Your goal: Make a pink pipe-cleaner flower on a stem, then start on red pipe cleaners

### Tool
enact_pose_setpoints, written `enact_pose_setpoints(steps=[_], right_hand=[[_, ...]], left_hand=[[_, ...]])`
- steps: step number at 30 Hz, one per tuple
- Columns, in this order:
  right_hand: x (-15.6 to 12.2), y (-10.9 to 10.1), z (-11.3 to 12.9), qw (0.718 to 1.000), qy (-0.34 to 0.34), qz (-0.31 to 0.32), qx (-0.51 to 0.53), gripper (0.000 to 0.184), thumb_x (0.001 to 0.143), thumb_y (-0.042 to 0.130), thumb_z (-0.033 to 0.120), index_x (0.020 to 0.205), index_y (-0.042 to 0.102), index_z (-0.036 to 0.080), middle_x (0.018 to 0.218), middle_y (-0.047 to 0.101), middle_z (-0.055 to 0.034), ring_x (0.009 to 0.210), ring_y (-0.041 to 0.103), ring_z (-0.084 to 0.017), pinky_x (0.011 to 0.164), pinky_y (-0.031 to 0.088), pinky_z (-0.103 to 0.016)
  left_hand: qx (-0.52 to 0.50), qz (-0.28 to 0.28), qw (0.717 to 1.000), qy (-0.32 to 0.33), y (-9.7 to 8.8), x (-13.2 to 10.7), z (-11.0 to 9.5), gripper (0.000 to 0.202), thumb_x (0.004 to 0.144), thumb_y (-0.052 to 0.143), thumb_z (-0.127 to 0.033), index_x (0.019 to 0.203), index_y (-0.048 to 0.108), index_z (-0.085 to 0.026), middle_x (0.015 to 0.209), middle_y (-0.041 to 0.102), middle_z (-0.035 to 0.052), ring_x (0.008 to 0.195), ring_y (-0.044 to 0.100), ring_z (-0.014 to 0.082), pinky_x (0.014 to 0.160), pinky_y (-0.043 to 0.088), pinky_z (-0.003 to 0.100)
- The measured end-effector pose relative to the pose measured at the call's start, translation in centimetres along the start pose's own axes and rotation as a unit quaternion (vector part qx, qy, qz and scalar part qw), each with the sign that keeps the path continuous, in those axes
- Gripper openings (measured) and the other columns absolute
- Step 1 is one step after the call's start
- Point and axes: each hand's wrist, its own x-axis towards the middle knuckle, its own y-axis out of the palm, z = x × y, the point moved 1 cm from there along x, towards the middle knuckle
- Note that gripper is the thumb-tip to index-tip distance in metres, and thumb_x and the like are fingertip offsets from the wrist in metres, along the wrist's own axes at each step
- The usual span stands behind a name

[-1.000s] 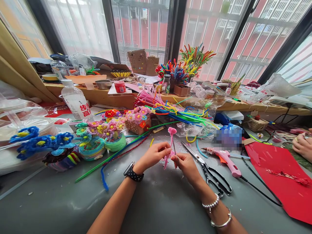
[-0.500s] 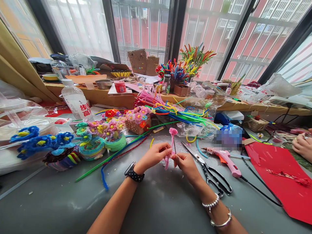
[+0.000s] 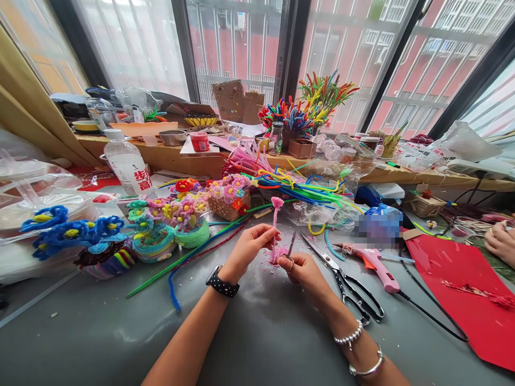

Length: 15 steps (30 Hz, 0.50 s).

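My left hand [image 3: 252, 247] is closed, pinching a pink pipe cleaner [image 3: 276, 219] that stands upright with a fluffy tuft at its top. In my right hand [image 3: 302, 271] is a small pair of scissors [image 3: 292, 242], its metal blades pointing up and its handles mostly hidden by the fingers. The blades are just right of the pipe cleaner's stem, apart from it. Pink fuzz trimmings [image 3: 277, 255] lie on the grey table below both hands. Large black-handled scissors [image 3: 341, 276] rest to the right of my right hand.
A pink glue gun [image 3: 378, 265] with a black cord lies right of the large scissors, beside red card [image 3: 454, 279]. Pipe-cleaner flower pots [image 3: 153, 244] stand at left. Behind lies a pipe-cleaner bundle [image 3: 298, 185]. Another person's hand [image 3: 501, 244] is at far right.
The right hand's scissors have moved away from the pipe cleaner to the right, and the blades now show clearly. My left hand has shifted slightly left and lower with the pipe cleaner.
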Motion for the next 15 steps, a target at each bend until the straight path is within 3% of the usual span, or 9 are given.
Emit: enact_pose_setpoints(steps=[3, 8, 11, 15], right_hand=[[-0.18, 0.52, 0.14, 1.000, 0.000, 0.005, -0.002, 0.038, 0.061, 0.060, 0.049, 0.049, 0.047, 0.015, 0.047, 0.023, 0.0066, 0.046, 0.016, -0.006, 0.043, 0.012, -0.023], [-0.17, 0.37, 0.15, 1.000, -0.016, -0.024, -0.001, 0.035, 0.063, 0.059, 0.048, 0.061, 0.056, 0.013, 0.051, 0.029, 0.0055, 0.047, 0.020, -0.006, 0.043, 0.016, -0.022], [-0.07, 0.10, 0.20, 0.997, -0.040, -0.027, -0.060, 0.043, 0.065, 0.052, 0.056, 0.061, 0.058, 0.013, 0.051, 0.032, 0.0045, 0.047, 0.024, -0.007, 0.045, 0.020, -0.021], [0.08, 0.27, 0.02, 0.985, -0.083, 0.030, -0.149, 0.063, 0.065, 0.032, 0.072, 0.059, 0.055, 0.013, 0.052, 0.038, 0.0018, 0.051, 0.033, -0.009, 0.046, 0.024, -0.021]], left_hand=[[-0.054, 0.002, 0.998, -0.022, 0.31, -0.12, -0.01, 0.020, 0.067, 0.059, -0.032, 0.070, 0.058, -0.013, 0.068, 0.056, 0.0008, 0.065, 0.050, 0.0098, 0.063, 0.040, 0.022], [-0.110, -0.004, 0.993, -0.030, 0.42, -0.30, -0.17, 0.019, 0.066, 0.061, -0.031, 0.072, 0.059, -0.013, 0.074, 0.057, 0.0018, 0.068, 0.051, 0.0098, 0.066, 0.041, 0.023], [-0.140, -0.003, 0.990, -0.025, 0.15, -0.30, -0.15, 0.017, 0.067, 0.060, -0.030, 0.073, 0.059, -0.013, 0.072, 0.057, 0.0010, 0.067, 0.051, 0.0090, 0.064, 0.040, 0.022], [-0.206, -0.014, 0.978, -0.004, -0.45, -0.13, 0.08, 0.014, 0.071, 0.057, -0.028, 0.072, 0.058, -0.014, 0.066, 0.055, -0.0011, 0.061, 0.049, 0.0061, 0.059, 0.038, 0.018]])
